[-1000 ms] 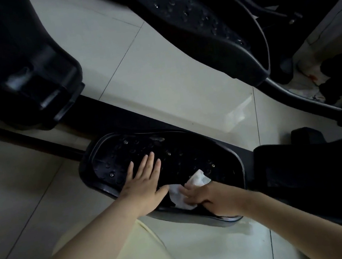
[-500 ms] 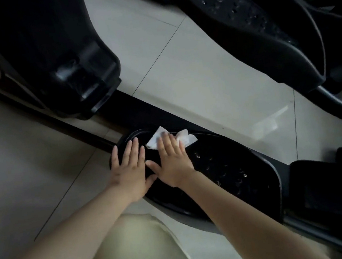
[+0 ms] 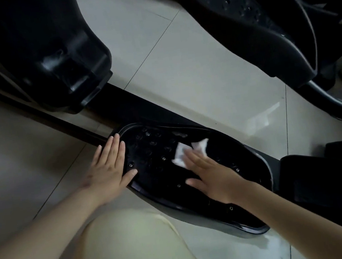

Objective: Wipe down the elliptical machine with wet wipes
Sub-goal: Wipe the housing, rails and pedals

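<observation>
Head view of a pale tiled floor (image 3: 198, 77) carrying the elliptical machine, whose glossy black drive housing (image 3: 41, 55) fills the upper left. A second, far pedal (image 3: 245, 22) crosses the upper right, well apart from the work. The near pedal (image 3: 158, 188), a long black tray with a raised rim, lies diagonally across the centre on its dark rail (image 3: 131, 106). A cream-clad knee (image 3: 127, 249) shows below it.

The left hand (image 3: 107, 171) lies flat and unclenched on the pedal's front rim, fingers straight and together, gripping nothing. It appears to steady the pedal. The right hand (image 3: 216, 177) is likewise spread flat inside the tray, its fingers (image 3: 194, 159) extended over the white wet wipe (image 3: 180, 152) and pressing it onto the tread near mid-pedal. Motion blur softens these fingers, so whether any of them curls into the wipe cannot be told with certainty.

Step in hand, as judged: wiping the tread of the near pedal. For a good result:
- Keep the palm low and the pressure even.
- Lay overlapping strokes lengthwise from toe to heel.
- Work along the inside of the rim, where grime is likely to collect.

The small metal studs (image 3: 164, 158) dotting the tread may snag or bunch the wipe, so refold it to a clean face when it crumples. The bracing hand should hold the pedal against sliding on its rail.
</observation>
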